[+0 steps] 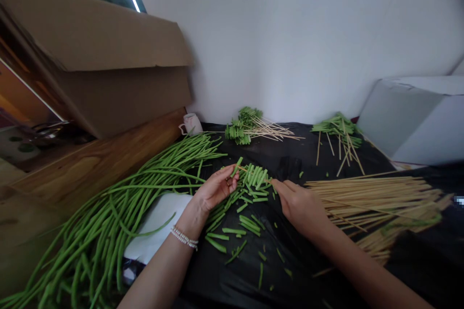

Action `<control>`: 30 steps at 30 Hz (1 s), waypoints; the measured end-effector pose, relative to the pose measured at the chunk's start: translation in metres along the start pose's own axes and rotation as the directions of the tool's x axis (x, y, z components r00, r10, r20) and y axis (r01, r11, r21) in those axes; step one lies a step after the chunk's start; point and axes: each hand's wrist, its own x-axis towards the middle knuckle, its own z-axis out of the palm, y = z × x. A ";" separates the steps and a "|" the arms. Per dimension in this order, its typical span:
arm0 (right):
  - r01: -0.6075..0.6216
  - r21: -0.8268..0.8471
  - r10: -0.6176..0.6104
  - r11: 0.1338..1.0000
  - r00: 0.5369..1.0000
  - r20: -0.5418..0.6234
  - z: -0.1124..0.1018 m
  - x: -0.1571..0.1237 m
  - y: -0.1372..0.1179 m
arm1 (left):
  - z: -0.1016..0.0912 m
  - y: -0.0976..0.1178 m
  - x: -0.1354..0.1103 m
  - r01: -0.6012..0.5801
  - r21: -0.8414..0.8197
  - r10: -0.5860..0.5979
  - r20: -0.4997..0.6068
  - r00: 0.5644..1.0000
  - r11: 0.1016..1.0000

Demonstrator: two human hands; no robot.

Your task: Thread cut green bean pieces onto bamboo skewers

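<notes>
My right hand [299, 203] is closed round the end of a wooden skewer [268, 181], which carries a row of cut green bean pieces [255, 176]. At the skewer's other end, my left hand [219, 186] pinches one short bean piece [237, 166] at the tip. Whether that piece is threaded on cannot be made out. Loose cut bean pieces [250, 224] lie scattered below both hands on the black plastic sheet [217, 280]. Long whole green beans [145, 183] are heaped left of my left hand.
Bare skewers [373, 193] lie in a pile at right. Filled bean skewers [241, 128] rest at the back, with another bunch [340, 130] farther right. A white mug [192, 124], a cardboard box [119, 96] and a white box [409, 120] stand around the edges.
</notes>
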 end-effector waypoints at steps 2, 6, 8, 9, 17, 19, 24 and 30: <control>0.003 -0.002 -0.003 1.000 1.000 -0.006 -0.001 0.000 0.000 | -0.003 -0.002 0.002 -0.018 0.035 0.018 0.004 1.000 0.999; 0.026 0.019 -0.025 0.999 0.999 -0.039 -0.001 0.000 0.000 | -0.004 -0.002 0.003 -0.044 0.048 0.044 -0.015 0.999 0.998; 0.037 0.019 -0.036 0.999 0.998 -0.059 -0.001 -0.001 0.000 | -0.004 -0.001 0.003 -0.059 0.030 0.060 -0.034 0.998 0.998; 0.039 0.018 -0.038 0.999 0.997 -0.063 -0.001 -0.001 0.000 | -0.003 -0.001 0.003 -0.066 0.022 0.066 -0.041 0.997 0.998; 0.036 0.009 -0.035 0.999 0.998 -0.060 0.001 -0.001 0.000 | 0.001 -0.001 0.001 -0.110 0.060 0.113 -0.044 0.993 0.992; 0.040 0.003 -0.039 0.999 0.996 -0.075 0.001 -0.001 0.000 | 0.001 -0.001 0.001 -0.116 0.073 0.120 -0.054 0.991 0.991; 0.037 -0.010 -0.038 0.999 0.997 -0.067 -0.001 0.000 -0.001 | 0.000 -0.001 0.003 -0.129 0.078 0.137 -0.105 0.985 0.989; 0.022 -0.015 -0.023 1.000 0.999 -0.039 -0.003 0.000 -0.001 | 0.000 -0.002 0.004 -0.127 0.077 0.135 -0.110 0.985 0.989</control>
